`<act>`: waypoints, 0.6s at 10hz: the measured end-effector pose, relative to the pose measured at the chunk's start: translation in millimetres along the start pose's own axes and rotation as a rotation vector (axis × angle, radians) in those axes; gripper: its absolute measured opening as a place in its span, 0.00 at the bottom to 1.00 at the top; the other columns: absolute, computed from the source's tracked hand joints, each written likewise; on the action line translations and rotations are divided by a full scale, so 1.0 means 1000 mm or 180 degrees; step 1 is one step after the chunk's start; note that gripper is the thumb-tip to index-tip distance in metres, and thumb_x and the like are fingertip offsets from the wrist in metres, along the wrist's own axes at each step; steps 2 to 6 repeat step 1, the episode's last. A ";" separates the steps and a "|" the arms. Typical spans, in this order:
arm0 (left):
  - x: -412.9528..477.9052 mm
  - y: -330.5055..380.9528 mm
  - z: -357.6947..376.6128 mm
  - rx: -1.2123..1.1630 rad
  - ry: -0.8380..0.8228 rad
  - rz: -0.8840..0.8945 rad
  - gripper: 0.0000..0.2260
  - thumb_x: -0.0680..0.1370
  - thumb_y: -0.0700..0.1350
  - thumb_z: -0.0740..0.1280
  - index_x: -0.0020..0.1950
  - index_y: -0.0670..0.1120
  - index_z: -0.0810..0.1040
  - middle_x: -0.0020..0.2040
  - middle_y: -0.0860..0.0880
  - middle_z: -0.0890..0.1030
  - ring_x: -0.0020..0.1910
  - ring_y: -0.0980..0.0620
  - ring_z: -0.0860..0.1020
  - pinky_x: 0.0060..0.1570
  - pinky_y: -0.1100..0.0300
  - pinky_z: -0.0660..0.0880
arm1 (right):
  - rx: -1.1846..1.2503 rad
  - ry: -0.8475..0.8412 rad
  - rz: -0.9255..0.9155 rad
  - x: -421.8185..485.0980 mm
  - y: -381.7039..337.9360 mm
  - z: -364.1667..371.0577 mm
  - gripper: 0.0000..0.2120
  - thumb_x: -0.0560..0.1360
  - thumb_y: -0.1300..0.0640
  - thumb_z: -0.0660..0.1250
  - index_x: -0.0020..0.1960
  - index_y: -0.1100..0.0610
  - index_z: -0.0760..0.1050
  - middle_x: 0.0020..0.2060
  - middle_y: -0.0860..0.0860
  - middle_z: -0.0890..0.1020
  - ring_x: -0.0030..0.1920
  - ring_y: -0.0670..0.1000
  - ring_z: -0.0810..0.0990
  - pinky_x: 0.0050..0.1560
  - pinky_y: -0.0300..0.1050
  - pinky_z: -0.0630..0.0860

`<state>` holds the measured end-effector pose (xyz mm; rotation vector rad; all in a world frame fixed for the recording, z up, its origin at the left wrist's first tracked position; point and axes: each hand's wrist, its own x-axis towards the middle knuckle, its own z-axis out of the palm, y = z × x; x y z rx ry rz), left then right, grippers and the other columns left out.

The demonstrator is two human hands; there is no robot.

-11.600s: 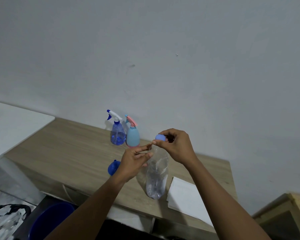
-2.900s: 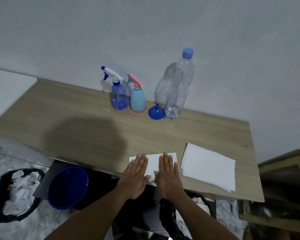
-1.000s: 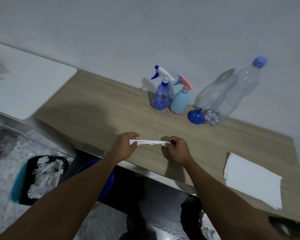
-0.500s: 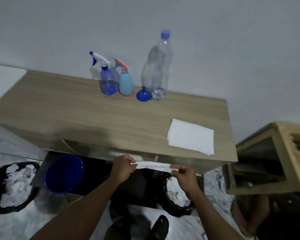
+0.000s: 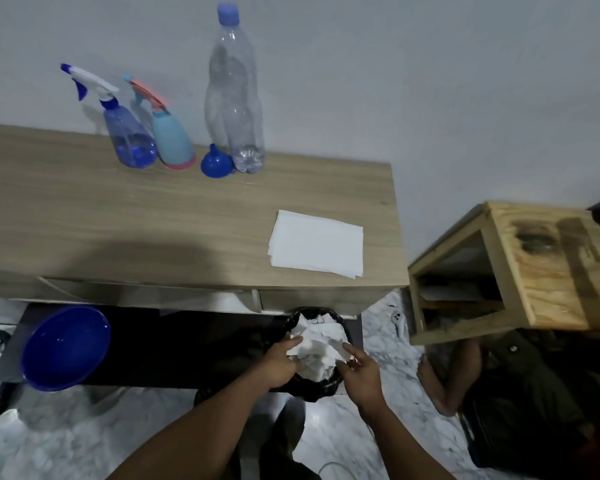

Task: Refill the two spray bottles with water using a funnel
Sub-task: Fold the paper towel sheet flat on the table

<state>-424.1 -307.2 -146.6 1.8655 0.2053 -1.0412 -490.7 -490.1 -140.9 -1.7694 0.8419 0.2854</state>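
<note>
Two spray bottles stand at the back of the wooden table: a clear blue one and a light-blue one with a pink trigger. An upturned blue funnel and a tall, nearly empty clear water bottle with its blue cap on stand just right of them. Both my hands are low, below the table's front edge, over a black bin. My left hand pinches the edge of a crumpled white tissue lying in the bin. My right hand has loose fingers beside the tissue.
A stack of white napkins lies on the table's right part. Under the table sits a blue basin. A wooden crate stands to the right, with a person's foot on the marble floor below it.
My hands went from holding a stretched tissue under the table edge down to the black bin, where the tissue is now crumpled. Earlier it was on the table.
</note>
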 end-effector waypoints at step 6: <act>-0.001 0.001 0.001 0.0236 -0.0121 0.0105 0.30 0.78 0.35 0.67 0.78 0.52 0.64 0.81 0.51 0.54 0.71 0.53 0.68 0.58 0.66 0.71 | -0.0214 0.0047 -0.0108 0.004 0.003 -0.005 0.21 0.77 0.69 0.67 0.69 0.59 0.74 0.72 0.50 0.66 0.67 0.49 0.71 0.52 0.30 0.72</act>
